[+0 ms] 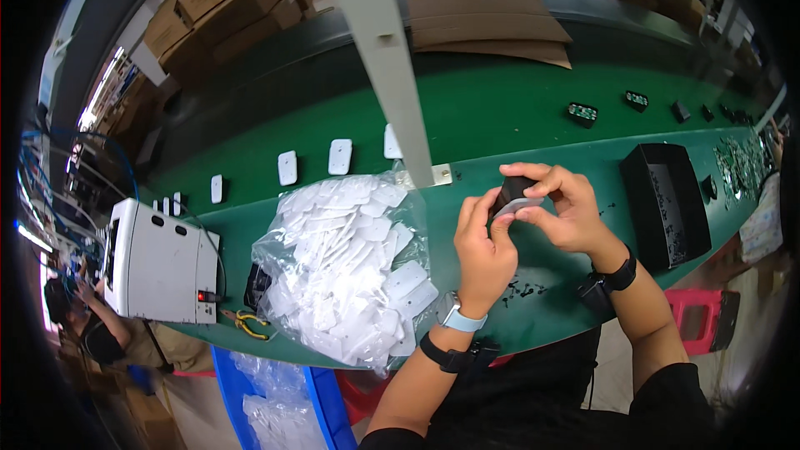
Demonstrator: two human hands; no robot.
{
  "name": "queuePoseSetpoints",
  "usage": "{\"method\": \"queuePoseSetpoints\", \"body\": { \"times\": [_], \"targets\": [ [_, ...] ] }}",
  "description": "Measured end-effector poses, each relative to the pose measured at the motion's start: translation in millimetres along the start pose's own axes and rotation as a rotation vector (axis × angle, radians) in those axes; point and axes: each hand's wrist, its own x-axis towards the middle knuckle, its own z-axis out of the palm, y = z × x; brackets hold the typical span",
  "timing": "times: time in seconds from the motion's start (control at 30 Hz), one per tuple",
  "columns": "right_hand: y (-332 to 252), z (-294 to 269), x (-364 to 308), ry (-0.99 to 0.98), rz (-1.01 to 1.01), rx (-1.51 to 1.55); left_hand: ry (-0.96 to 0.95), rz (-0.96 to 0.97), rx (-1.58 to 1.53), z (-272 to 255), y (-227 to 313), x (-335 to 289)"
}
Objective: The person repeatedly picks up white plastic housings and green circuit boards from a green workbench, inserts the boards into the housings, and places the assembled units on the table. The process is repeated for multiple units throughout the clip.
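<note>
Between my two hands, above the green bench, is a small black plastic case with a pale cover plate on its lower side. My left hand grips its left end between thumb and fingers. At the other end, my right hand closes on it with thumb and fingertips. My fingers hide part of the case. To the left of my hands lies a clear plastic bag heaped with white cover plates. Small black parts are scattered on the bench below my hands.
A black open box stands at right, near a pile of green circuit boards. White plates and black cases with boards lie on the green belt. A white machine, yellow-handled pliers and a grey post are leftward.
</note>
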Motion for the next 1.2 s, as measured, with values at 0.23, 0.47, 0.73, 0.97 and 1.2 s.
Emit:
{"method": "queuePoseSetpoints", "body": {
  "times": [0.23, 0.47, 0.73, 0.97, 1.2],
  "targets": [
    [91, -20, 71, 0.079, 0.2, -0.036, 0.225, -0.008, 0.172, 2, 4, 5],
    [139, -23, 116, -0.117, 0.324, -0.671, -0.05, 0.221, 0.248, -1, 8, 3],
    [93, -22, 101, 0.159, -0.074, -0.731, -0.312, 0.134, 0.832, -33, 53, -9],
    [8, -10, 8, -0.475, 0.138, -0.353, -0.372, -0.116, 1.331, -102, 39, -35],
    [24, -17, -32, -0.618, 0.119, -0.347, -0.219, -0.013, 1.407, -98, 29, -25]
  ]
}}
